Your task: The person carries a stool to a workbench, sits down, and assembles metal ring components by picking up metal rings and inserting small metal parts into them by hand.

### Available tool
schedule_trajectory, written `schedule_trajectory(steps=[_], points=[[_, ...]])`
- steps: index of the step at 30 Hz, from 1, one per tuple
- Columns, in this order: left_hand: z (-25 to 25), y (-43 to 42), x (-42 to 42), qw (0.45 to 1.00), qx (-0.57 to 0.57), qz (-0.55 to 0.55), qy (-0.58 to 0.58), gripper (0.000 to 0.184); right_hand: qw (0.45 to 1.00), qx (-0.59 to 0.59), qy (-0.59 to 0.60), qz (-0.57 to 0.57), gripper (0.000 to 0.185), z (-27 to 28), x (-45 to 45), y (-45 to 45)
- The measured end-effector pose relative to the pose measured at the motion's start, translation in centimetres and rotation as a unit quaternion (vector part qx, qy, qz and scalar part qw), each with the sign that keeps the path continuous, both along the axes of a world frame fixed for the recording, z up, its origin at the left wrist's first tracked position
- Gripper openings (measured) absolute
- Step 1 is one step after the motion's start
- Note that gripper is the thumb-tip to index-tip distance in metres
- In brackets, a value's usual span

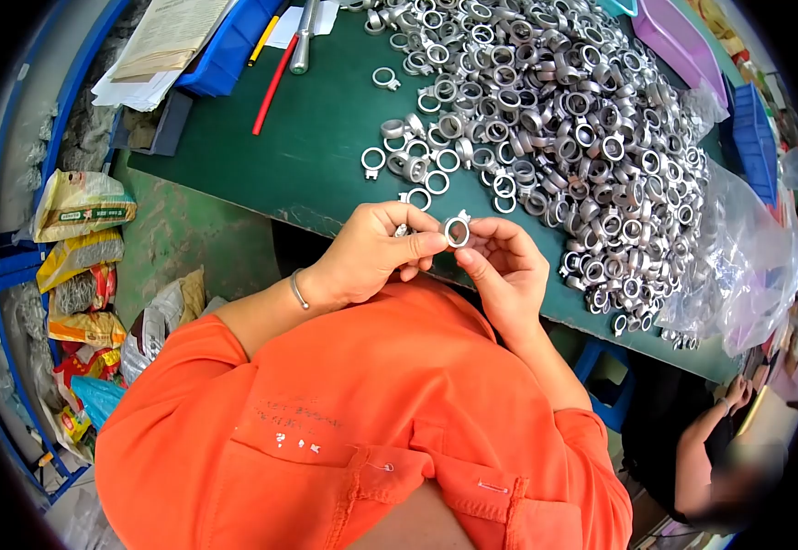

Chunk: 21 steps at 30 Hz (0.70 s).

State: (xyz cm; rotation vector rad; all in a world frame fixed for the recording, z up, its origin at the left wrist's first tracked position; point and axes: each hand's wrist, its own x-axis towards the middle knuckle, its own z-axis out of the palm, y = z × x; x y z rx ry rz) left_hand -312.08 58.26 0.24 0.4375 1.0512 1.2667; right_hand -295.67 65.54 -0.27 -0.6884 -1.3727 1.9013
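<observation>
Between my two hands, just in front of the table's near edge, is a metal ring (456,233) with a small lug on its upper side. My left hand (382,247) pinches the ring's left side with thumb and forefinger; a bit of another metal piece (403,230) shows among its curled fingers. On the right side, the thumb and fingers of my right hand (506,266) close on the same ring. A big heap of similar grey metal rings (546,101) covers the table beyond, with several loose ones near my hands.
The green table (234,151) carries a red pencil (275,84), a yellow pencil (264,40), a metal-handled tool (304,38) and a blue bin (234,55). Clear plastic bags (738,252) lie right of the heap. Sacks (85,206) stand left. Another person's arm (697,449) shows at lower right.
</observation>
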Motion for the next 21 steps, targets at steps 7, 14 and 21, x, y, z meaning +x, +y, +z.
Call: schedule_trajectory(steps=[7, 14, 21], points=[[1.2, 0.1, 0.0, 0.98, 0.058, -0.031, 0.19, 0.004, 0.998, -0.061, 0.007, 0.019, 0.027, -0.2, 0.2, 0.1], [-0.1, 0.6, -0.1, 0.871, 0.292, 0.001, 0.395, 0.006, 0.994, -0.09, 0.036, 0.054, 0.031, -0.9, 0.3, 0.0], [1.3, 0.2, 0.2, 0.968, 0.122, -0.011, 0.218, 0.006, 0.998, -0.052, 0.03, 0.037, 0.033, -0.8, 0.1, -0.3]])
